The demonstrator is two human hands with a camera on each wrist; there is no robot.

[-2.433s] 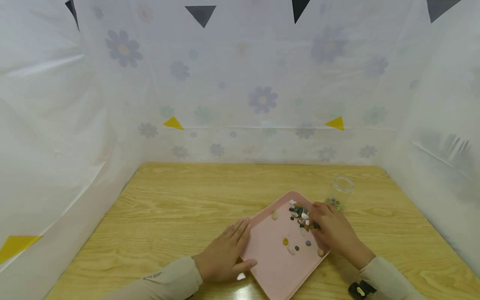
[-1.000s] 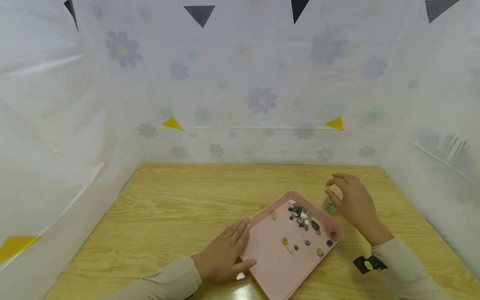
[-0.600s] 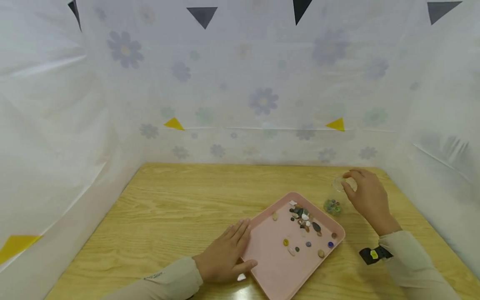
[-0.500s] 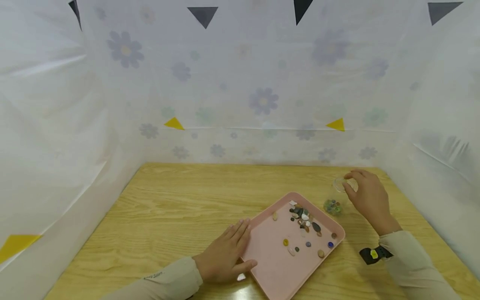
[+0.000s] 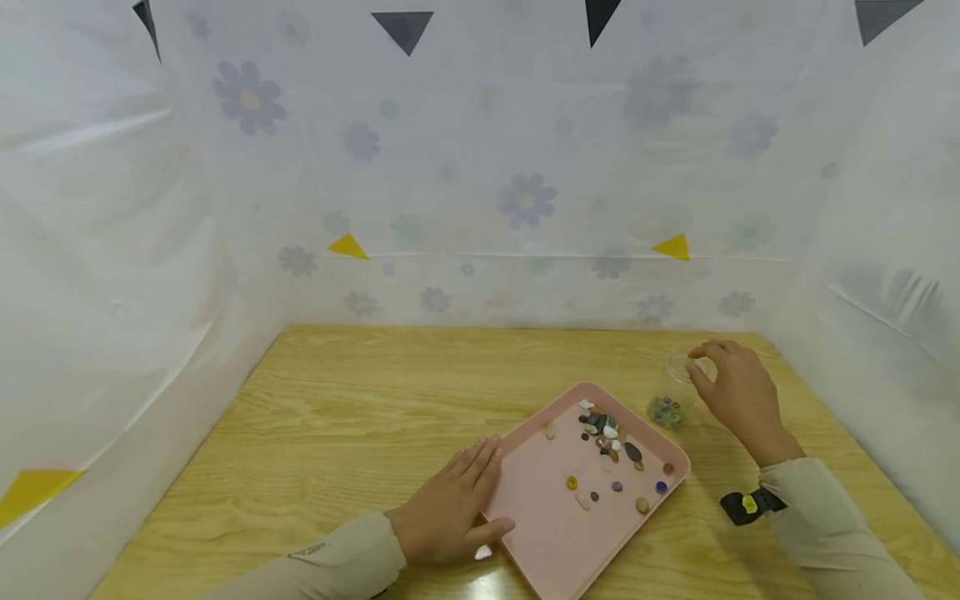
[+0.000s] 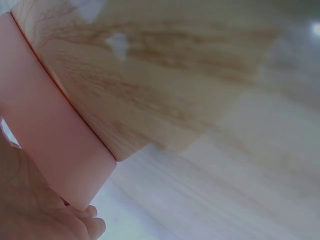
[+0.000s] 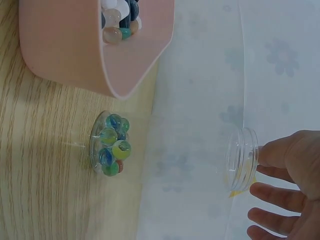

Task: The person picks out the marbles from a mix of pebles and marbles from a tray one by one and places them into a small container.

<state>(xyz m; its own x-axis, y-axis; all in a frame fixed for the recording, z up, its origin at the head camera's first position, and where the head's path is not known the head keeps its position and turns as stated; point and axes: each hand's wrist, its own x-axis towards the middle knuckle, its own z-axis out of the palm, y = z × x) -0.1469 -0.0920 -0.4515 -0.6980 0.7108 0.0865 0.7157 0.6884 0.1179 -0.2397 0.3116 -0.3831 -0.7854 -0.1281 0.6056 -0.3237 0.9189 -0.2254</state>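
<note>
My left hand [image 5: 450,508] lies flat along the left rim of a pink tray [image 5: 540,521], fingers straight; the left wrist view shows part of this hand [image 6: 30,200] against the tray's wall [image 6: 65,135]. Beyond the tray's right side stands a clear jar [image 7: 242,160] with glass marbles [image 7: 112,145] at its bottom. At the jar's mouth is my right hand [image 5: 738,396], thumb and forefinger parted and nothing visible between them. In the right wrist view its other fingers [image 7: 275,197] are spread. Whether a fingertip touches the rim I cannot tell.
Small polished stones [image 5: 600,425] are heaped in the tray's far corner. Several others lie apart, including a yellow ring-shaped piece [image 5: 572,482] and a blue one [image 5: 661,487]. White sheeting [image 5: 465,183] surrounds the wooden table [image 5: 360,400] at the back and sides.
My right hand has left the stones in the tray and risen to the jar. There it pinched something small over the mouth, then shifted right, finger and thumb parting. The left hand stayed still.
</note>
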